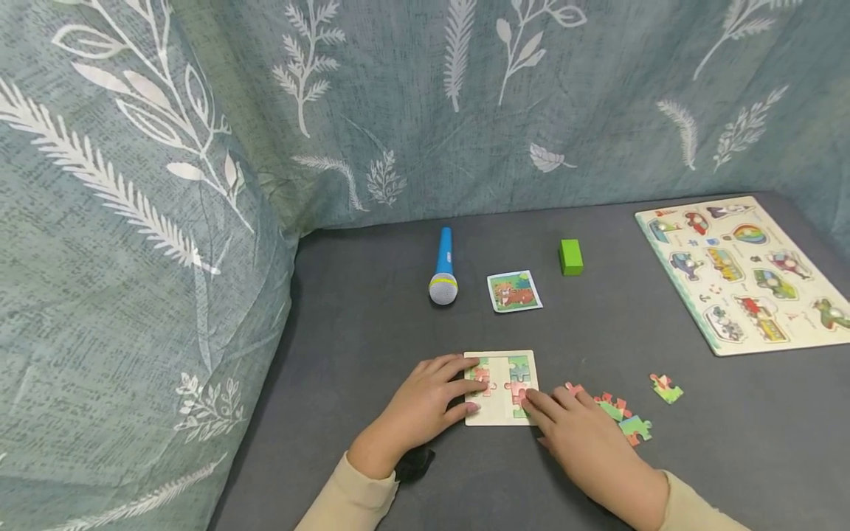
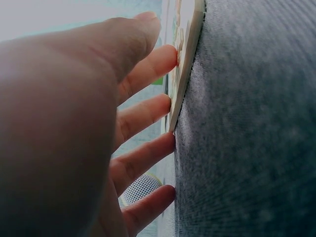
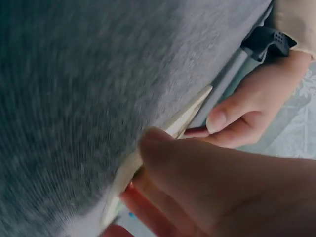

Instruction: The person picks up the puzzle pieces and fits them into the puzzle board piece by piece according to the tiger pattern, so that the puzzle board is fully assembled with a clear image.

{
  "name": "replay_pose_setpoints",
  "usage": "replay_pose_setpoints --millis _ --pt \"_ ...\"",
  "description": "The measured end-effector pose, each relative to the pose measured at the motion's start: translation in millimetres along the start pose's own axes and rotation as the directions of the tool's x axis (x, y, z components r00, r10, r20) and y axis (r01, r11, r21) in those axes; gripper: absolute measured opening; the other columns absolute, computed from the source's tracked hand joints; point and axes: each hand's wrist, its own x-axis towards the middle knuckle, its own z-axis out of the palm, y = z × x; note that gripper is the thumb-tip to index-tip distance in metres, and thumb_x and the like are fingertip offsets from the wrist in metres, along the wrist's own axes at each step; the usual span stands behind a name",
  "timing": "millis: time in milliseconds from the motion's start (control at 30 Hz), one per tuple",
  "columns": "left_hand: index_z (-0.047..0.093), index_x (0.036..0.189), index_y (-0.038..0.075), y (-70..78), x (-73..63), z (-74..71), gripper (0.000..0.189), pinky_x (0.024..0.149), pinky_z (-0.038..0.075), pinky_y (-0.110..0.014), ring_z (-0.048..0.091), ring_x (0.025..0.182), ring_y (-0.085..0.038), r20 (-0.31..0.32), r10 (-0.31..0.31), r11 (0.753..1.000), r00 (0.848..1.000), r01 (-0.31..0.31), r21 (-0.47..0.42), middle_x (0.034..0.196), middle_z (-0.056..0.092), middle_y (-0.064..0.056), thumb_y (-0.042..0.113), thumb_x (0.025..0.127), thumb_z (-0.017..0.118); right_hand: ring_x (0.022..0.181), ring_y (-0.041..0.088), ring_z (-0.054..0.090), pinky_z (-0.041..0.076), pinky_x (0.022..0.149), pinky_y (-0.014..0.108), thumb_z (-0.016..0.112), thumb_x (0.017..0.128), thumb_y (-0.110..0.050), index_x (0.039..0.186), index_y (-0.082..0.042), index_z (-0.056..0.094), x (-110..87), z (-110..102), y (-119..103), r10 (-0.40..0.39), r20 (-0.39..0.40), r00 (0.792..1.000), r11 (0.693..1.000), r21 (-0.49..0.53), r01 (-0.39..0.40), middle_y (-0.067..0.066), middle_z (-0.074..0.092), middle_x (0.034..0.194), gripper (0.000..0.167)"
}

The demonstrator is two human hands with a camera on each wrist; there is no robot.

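Note:
A small square puzzle tray [image 1: 499, 413] lies flat on the dark grey table, with joined jigsaw pieces [image 1: 519, 370] down its right side and more pieces [image 1: 481, 376] at its left. My left hand [image 1: 418, 405] rests over the tray's left edge, fingers spread and extended; in the left wrist view some fingertips touch the tray and others the table. With its fingertips on the lower right pieces, my right hand [image 1: 587, 439] presses down there, and its thumb [image 3: 155, 140] lies along the tray's edge in the right wrist view. The pieces beneath those fingertips are partly hidden.
Several loose jigsaw pieces [image 1: 636, 428] lie beside the right hand, and one piece [image 1: 666, 389] sits farther right. Behind the tray are a blue toy microphone [image 1: 444, 265], a picture card [image 1: 515, 292] and a green block [image 1: 571, 257]. A large wooden puzzle board [image 1: 793, 310] occupies the back right.

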Motion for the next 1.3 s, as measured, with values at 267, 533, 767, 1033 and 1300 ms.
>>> replay_pose_setpoints --millis 267,533,767,1033,1300 --pt "0.072 0.137 0.027 -0.4 0.9 -1.9 0.038 0.113 0.042 -0.048 0.045 0.144 -0.022 -0.008 -0.001 1.000 1.000 0.001 0.005 0.154 0.054 0.001 0.041 0.101 0.069 0.102 0.022 0.060 0.054 0.085 0.040 0.089 0.084 -0.030 0.131 -0.010 0.072 -0.9 0.7 -0.7 0.011 -0.026 1.000 1.000 0.027 -0.010 0.002 0.065 0.128 0.054" --pt "0.072 0.137 0.028 3.0 2.1 -0.5 0.038 0.114 0.041 -0.046 0.045 0.144 -0.022 0.010 0.015 0.998 1.000 -0.015 0.054 0.154 0.054 0.001 0.043 0.102 0.067 0.115 0.027 0.061 0.057 0.086 0.047 0.090 0.084 -0.026 0.135 -0.007 0.069 -12.2 -2.5 5.6 0.090 0.013 0.996 0.964 0.249 -0.090 0.006 0.060 0.138 0.058" --pt "0.073 0.136 0.029 6.1 2.2 -2.0 0.037 0.113 0.041 -0.045 0.045 0.144 -0.023 0.002 0.021 0.997 1.000 -0.021 0.076 0.152 0.055 0.000 0.044 0.102 0.067 0.088 0.027 0.063 0.054 0.071 0.045 0.097 0.075 -0.023 0.114 -0.005 0.071 -23.8 -12.7 54.0 0.296 0.022 0.955 0.915 0.280 -0.290 0.005 0.065 0.099 0.050" --pt "0.070 0.139 0.027 5.1 1.0 -5.3 0.039 0.113 0.041 -0.045 0.047 0.142 -0.022 -0.035 0.031 0.997 0.999 -0.028 0.072 0.150 0.056 -0.001 0.042 0.102 0.068 0.074 0.011 0.053 0.050 0.065 0.035 0.095 0.076 -0.014 0.101 -0.007 0.068 -30.4 -1.0 79.7 0.360 0.199 0.911 0.803 0.431 -0.412 -0.006 0.055 0.084 0.037" --pt "0.070 0.138 0.025 4.5 -0.4 -16.3 0.040 0.110 0.044 -0.044 0.051 0.138 -0.023 -0.068 0.027 0.986 0.997 -0.015 0.164 0.146 0.060 -0.001 0.041 0.101 0.071 0.067 0.002 0.049 0.045 0.058 0.028 0.089 0.081 -0.004 0.098 -0.009 0.068 -27.9 -3.4 89.7 0.290 0.232 0.929 0.716 0.592 -0.371 -0.010 0.055 0.079 0.028"
